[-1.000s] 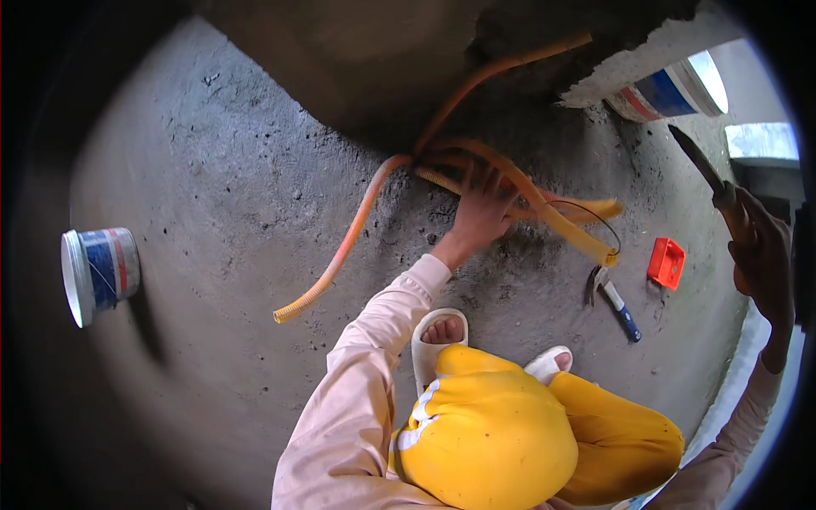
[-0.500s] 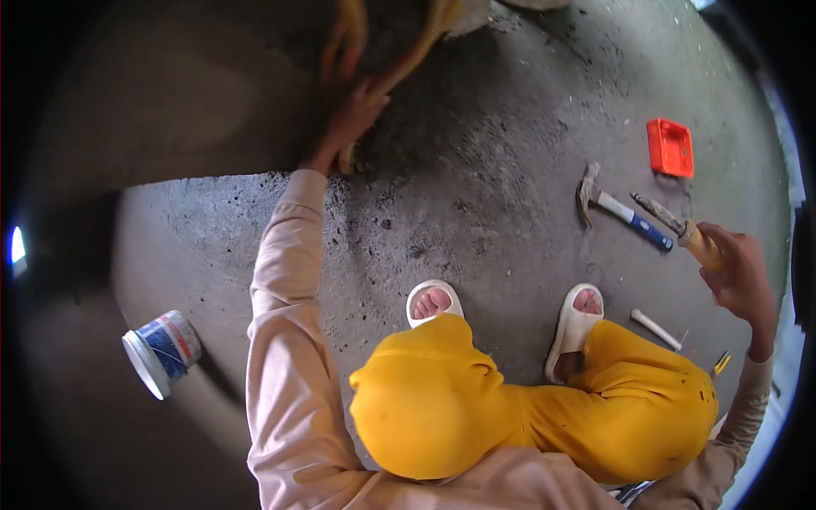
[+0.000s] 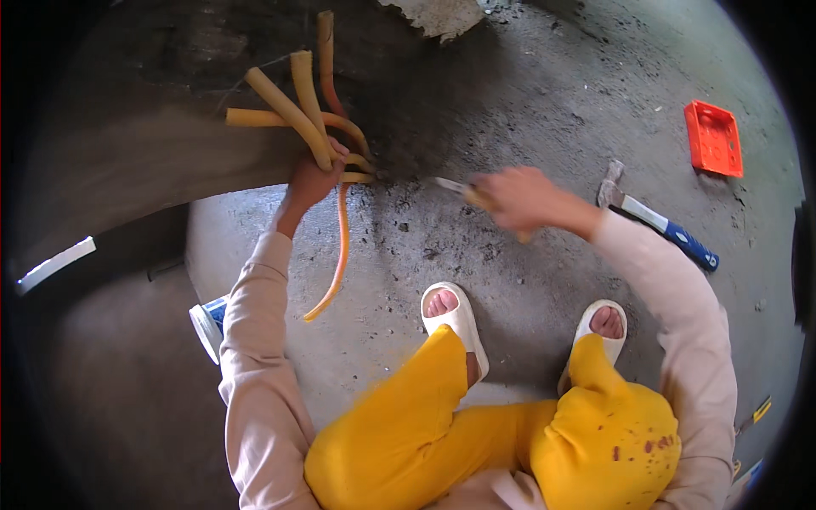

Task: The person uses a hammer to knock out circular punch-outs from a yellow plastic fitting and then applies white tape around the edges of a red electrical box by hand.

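Observation:
My left hand [image 3: 308, 180] is closed around a bunch of yellow-orange corrugated conduits [image 3: 282, 104] at the base of the dark wall [image 3: 136, 149]; their cut ends point upward and leftward, and one thinner length [image 3: 344, 246] hangs down onto the gritty floor. My right hand [image 3: 523, 200] grips the wooden handle of a narrow metal-bladed tool [image 3: 452, 186], its blade pointing left toward the conduits, a short way from them. The blade is slightly blurred. Some of my left fingers are hidden behind the tubes.
A claw hammer [image 3: 680, 240] with a blue-and-white handle lies right of my right hand, below a red electrical box [image 3: 712, 136]. A white-and-blue bucket [image 3: 208, 331] is partly hidden by my left arm. My feet in white slides are below. A yellow-handled tool [image 3: 756, 414] lies far right.
The conduits are now bunched up against the wall in my left hand. My right hand with the tool has moved leftward toward them, and the view has shifted.

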`<control>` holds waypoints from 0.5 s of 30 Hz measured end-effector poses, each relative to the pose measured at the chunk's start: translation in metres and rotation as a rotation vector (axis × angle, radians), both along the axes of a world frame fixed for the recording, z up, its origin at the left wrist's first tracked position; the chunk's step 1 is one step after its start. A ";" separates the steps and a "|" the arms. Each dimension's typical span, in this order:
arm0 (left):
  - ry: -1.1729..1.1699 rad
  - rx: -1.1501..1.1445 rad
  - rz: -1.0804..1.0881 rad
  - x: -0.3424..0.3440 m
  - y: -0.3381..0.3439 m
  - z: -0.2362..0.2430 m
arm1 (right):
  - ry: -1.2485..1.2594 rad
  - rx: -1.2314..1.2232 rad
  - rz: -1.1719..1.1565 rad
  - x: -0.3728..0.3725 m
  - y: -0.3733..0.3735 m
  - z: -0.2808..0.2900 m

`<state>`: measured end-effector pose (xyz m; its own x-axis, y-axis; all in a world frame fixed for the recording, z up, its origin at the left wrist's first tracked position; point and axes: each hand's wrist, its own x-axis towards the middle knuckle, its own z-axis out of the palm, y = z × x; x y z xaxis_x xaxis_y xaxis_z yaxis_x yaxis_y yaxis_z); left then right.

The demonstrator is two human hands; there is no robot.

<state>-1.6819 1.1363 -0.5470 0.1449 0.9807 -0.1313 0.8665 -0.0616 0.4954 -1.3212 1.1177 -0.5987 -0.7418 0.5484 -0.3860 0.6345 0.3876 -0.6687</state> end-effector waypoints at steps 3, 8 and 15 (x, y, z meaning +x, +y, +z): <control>-0.004 -0.072 0.071 0.006 -0.004 0.006 | 0.017 0.049 0.010 -0.082 0.050 -0.005; -0.061 -0.057 0.113 -0.001 -0.010 -0.001 | 0.099 0.136 -0.001 -0.161 0.087 -0.024; 0.018 -0.083 0.137 0.003 -0.013 0.009 | 0.128 0.068 0.268 -0.159 0.038 -0.027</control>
